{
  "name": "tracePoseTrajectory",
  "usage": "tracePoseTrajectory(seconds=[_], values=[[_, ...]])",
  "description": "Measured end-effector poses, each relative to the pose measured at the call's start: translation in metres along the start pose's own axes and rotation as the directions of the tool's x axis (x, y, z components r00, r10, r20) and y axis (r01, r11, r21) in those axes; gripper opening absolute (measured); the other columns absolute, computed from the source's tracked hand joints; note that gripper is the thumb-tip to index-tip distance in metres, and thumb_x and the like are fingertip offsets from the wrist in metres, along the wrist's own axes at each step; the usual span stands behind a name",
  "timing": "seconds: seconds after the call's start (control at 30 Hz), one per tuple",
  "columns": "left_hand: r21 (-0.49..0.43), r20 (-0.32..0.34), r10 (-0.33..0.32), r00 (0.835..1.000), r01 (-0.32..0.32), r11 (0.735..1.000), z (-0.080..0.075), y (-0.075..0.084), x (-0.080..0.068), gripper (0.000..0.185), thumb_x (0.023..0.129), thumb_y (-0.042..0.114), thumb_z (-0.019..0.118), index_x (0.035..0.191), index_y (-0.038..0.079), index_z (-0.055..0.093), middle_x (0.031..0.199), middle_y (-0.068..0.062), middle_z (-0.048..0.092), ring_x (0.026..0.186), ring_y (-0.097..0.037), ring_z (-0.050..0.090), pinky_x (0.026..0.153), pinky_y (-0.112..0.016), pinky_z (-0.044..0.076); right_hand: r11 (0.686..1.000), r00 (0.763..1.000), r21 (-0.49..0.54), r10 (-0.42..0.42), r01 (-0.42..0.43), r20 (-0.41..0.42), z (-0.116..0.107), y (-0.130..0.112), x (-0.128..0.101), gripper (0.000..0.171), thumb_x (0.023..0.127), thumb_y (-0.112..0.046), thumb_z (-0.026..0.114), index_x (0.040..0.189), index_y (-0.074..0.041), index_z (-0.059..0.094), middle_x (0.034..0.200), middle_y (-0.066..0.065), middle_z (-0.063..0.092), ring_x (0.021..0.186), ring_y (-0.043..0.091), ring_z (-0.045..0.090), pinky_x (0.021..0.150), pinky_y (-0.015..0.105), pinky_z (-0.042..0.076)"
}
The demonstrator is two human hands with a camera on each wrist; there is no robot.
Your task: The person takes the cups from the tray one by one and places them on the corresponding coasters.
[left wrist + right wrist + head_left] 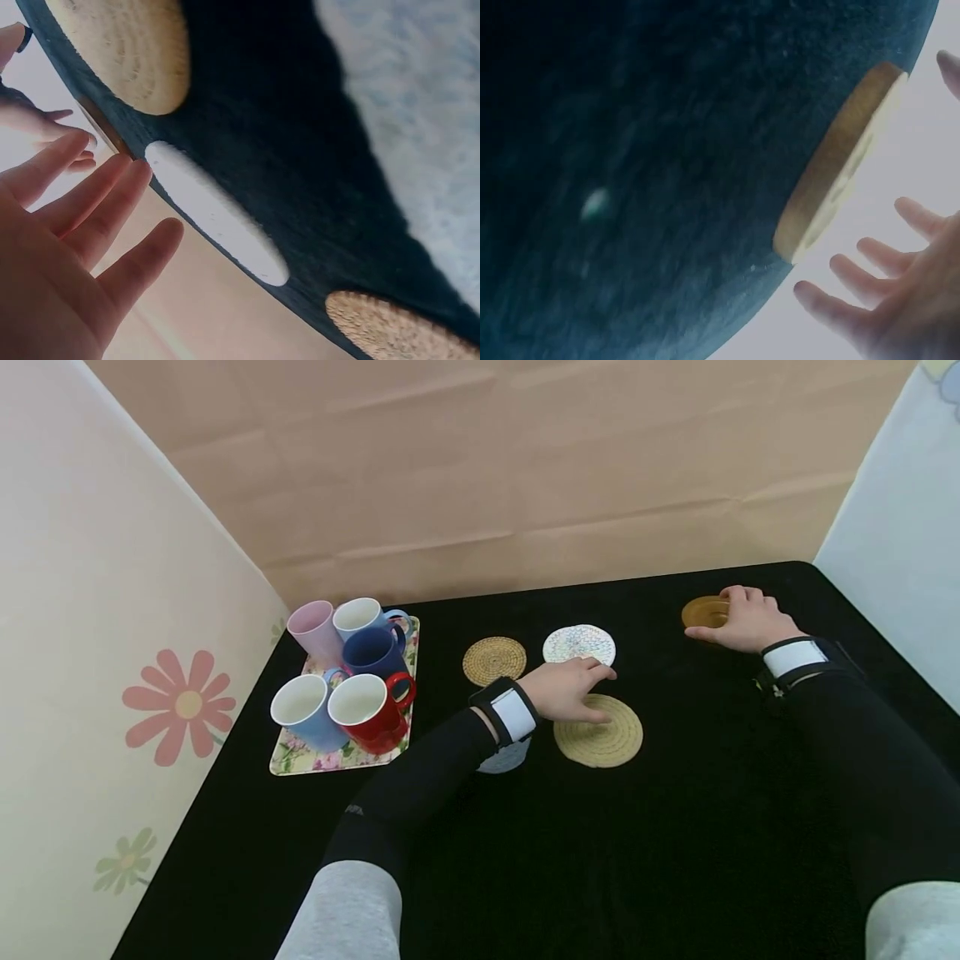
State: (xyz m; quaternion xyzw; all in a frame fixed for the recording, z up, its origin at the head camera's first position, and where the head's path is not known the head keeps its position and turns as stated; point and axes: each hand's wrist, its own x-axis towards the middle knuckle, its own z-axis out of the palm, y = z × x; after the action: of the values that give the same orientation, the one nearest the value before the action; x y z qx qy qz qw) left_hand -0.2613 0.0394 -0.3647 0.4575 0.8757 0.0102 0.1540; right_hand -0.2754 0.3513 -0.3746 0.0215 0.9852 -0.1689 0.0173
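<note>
Left hand (566, 689), centre frame: fingers straight, lying on the upper left edge of the pale straw coaster (600, 732). Right hand (738, 620), upper right: fingers relaxed over the brown wooden coaster (703, 611), partly hiding it. A grey coaster (504, 757) is mostly hidden under the left wrist. White coaster (579, 644) and woven coaster (494, 660) lie just above the left hand. Tray (300, 758) of mugs (371, 710) at left on the black bench (675, 843).

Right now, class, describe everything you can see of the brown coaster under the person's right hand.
The brown coaster is a round, flat disc, seemingly wooden, with a darker rim and a paler face in the right wrist view. It lies flat on the black table, near its far right corner, apart from the other coasters. The right hand rests partly over it, fingers spread.
</note>
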Motion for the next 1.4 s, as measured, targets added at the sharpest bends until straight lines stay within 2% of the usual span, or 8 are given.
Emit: tracePoseTrajectory(seconds=[0.2,0.33,0.47,0.67,0.9,1.13,1.4], values=[[-0.011,-0.006,-0.002,1.000,0.002,1.000,0.003,-0.003,-0.002,0.069,0.091,0.058,0.057,0.145,0.019,0.041,0.144,-0.001,0.042,0.123,-0.013,0.046,0.091,-0.028,0.045,0.997,0.998,0.036,0.066,-0.067,0.015,0.006,0.000,0.002,0.103,0.084,-0.058,0.063,0.138,0.017,0.019,0.129,0.046,0.021,0.113,0.061,0.025,0.087,0.070,0.030],[-0.035,-0.004,-0.016,1.000,0.016,0.999,0.002,-0.003,0.000,0.068,0.091,0.057,0.057,0.145,0.019,0.040,0.142,-0.001,0.043,0.119,-0.012,0.048,0.088,-0.027,0.046,0.993,0.994,0.054,0.105,-0.106,0.023,0.010,0.005,0.002,0.104,0.083,-0.060,0.062,0.138,0.017,0.018,0.129,0.046,0.019,0.113,0.060,0.024,0.086,0.071,0.031],[-0.038,-0.024,-0.035,0.999,0.034,0.999,-0.002,-0.002,0.007,0.069,0.091,0.057,0.057,0.146,0.020,0.040,0.144,-0.002,0.043,0.122,-0.013,0.047,0.092,-0.028,0.045,0.991,0.993,0.063,0.113,-0.115,0.038,0.012,0.009,0.002,0.107,0.082,-0.064,0.060,0.137,0.017,0.018,0.122,0.044,0.024,0.108,0.057,0.026,0.083,0.069,0.032],[-0.052,-0.056,-0.086,0.995,0.083,0.995,-0.009,-0.003,0.019,0.071,0.091,0.058,0.057,0.148,0.021,0.037,0.147,-0.002,0.040,0.129,-0.013,0.042,0.100,-0.027,0.040,0.994,0.995,0.050,0.099,-0.100,0.025,0.012,0.010,0.000,0.105,0.082,-0.064,0.062,0.133,0.018,0.021,0.114,0.042,0.028,0.103,0.056,0.028,0.080,0.066,0.034],[-0.075,-0.076,-0.152,0.986,0.146,0.986,-0.012,-0.009,0.028,0.070,0.091,0.057,0.057,0.148,0.022,0.036,0.149,-0.002,0.039,0.130,-0.013,0.041,0.102,-0.026,0.037,0.998,0.999,0.040,0.045,-0.047,0.027,0.011,0.004,-0.001,0.098,0.082,-0.061,0.064,0.126,0.018,0.026,0.108,0.038,0.032,0.099,0.053,0.031,0.079,0.063,0.034],[-0.099,-0.063,-0.193,0.979,0.186,0.977,-0.011,-0.015,0.030,0.071,0.091,0.058,0.056,0.149,0.022,0.035,0.150,-0.002,0.038,0.131,-0.015,0.040,0.102,-0.027,0.037,0.999,0.998,0.032,0.005,-0.007,0.062,0.012,-0.008,0.001,0.099,0.082,-0.061,0.064,0.128,0.017,0.025,0.113,0.040,0.031,0.103,0.054,0.030,0.083,0.065,0.033],[-0.102,-0.067,-0.197,0.978,0.190,0.976,-0.010,-0.017,0.031,0.074,0.090,0.059,0.057,0.150,0.023,0.033,0.151,-0.002,0.036,0.133,-0.015,0.038,0.103,-0.027,0.036,0.999,0.994,0.023,-0.035,0.033,0.106,0.013,-0.014,0.002,0.097,0.081,-0.059,0.066,0.128,0.016,0.027,0.119,0.042,0.030,0.105,0.054,0.030,0.082,0.064,0.035]])
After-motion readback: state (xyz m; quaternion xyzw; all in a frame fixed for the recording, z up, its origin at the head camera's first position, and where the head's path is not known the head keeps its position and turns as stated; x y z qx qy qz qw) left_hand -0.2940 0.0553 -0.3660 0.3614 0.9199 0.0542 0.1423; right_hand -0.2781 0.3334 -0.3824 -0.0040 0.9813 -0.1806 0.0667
